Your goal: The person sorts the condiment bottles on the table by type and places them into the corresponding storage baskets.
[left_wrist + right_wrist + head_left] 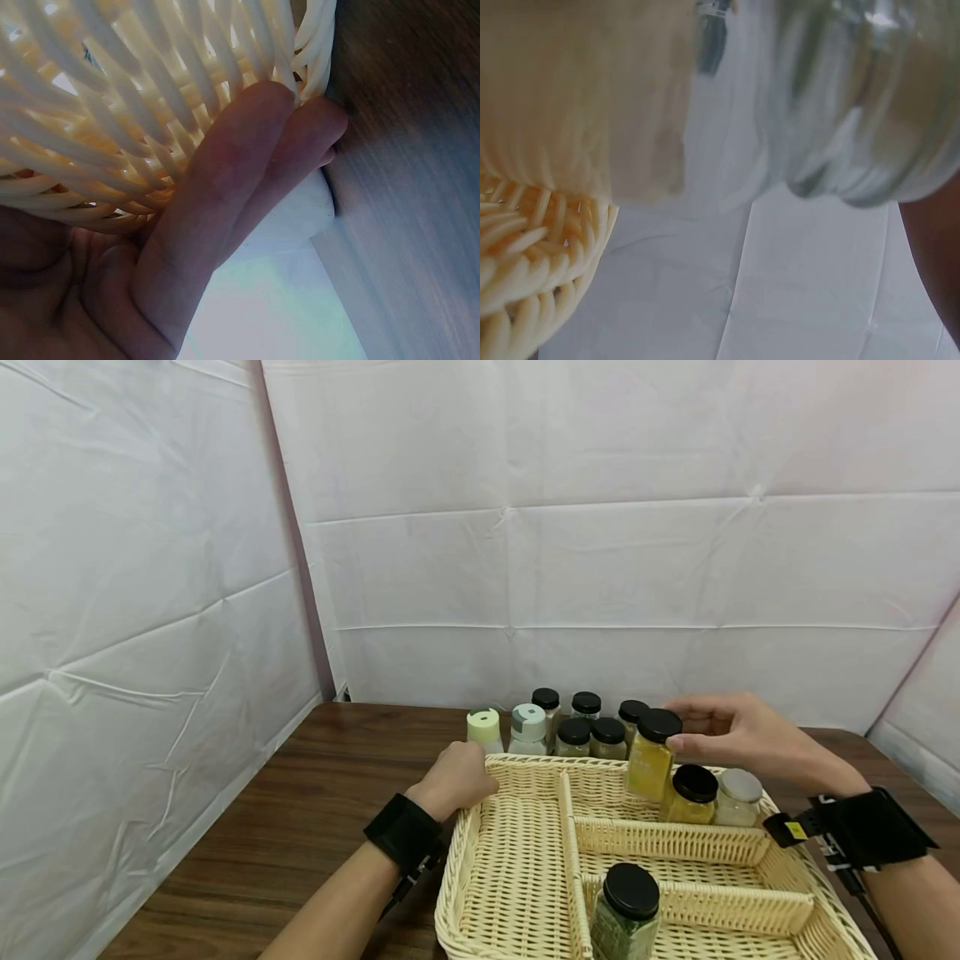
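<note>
My left hand (459, 778) grips the back left corner of a woven basket (517, 868). In the left wrist view its fingers (217, 180) lie along the outside of the basket's wall. Over the back right compartment, my right hand (742, 735) holds a spice jar (649, 767) of yellow powder by its black lid, slightly tilted. Beside it in that compartment stand another yellow spice jar (691, 797) and a pale jar (738, 799) with a whitish lid. Clear glass (727, 112) fills the upper right wrist view, hiding the right hand's grip.
Behind the basket stand several black-lidded jars (573, 737), a yellow-capped shaker (484, 731) and a grey-capped shaker (528, 730). A jar of green herbs (626, 914) is in the basket near the front. White cloth (600, 568) hangs behind the wooden table (300, 827).
</note>
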Available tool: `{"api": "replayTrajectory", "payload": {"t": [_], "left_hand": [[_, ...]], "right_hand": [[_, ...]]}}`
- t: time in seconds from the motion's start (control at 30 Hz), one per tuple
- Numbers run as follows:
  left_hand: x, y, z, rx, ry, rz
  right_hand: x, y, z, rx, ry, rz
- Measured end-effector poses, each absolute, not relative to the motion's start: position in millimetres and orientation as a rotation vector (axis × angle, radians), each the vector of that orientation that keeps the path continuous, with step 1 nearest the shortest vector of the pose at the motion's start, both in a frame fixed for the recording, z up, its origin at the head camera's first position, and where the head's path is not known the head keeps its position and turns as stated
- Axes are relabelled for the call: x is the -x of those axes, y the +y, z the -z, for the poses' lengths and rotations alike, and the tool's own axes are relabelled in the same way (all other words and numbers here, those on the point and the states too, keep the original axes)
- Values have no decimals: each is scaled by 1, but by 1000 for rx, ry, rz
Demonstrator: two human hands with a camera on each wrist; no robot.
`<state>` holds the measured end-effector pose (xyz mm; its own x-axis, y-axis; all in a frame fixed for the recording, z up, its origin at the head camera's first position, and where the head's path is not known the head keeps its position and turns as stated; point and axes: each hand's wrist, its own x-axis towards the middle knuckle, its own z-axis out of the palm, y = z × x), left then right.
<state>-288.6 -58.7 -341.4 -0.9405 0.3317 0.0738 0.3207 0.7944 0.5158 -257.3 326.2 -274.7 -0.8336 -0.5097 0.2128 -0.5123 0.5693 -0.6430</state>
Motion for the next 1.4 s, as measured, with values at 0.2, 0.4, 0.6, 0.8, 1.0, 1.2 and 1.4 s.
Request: {"api": "replayTrajectory", "payload": {"t": [0.2,0.4,0.6,0.8,1.0,1.2,1.4], "left_hand": [[289,-60,341,-545,2956,-842],[289,-60,340,-542,2951,-845],[289,-60,341,-553,2952,-852],[288,-60,341,-561,2936,-874],[288,-60,341,-553,2934,-871],[288,-60,342,-537,2931,-873],[290,-60,344,-560,2950,-870]], "right_hand": [[258,326,274,-890,-2798,-1109],[259,324,273,-942,-2781,-1090],[260,322,275,-970,-2805,-1190],[261,323,277,-996,-2827,-1249],[262,324,277,-1059,-2842,-1281],[263,325,276,-1093,-2872,-1232],[263,327,276,-1107,-2908,-1209]]}}
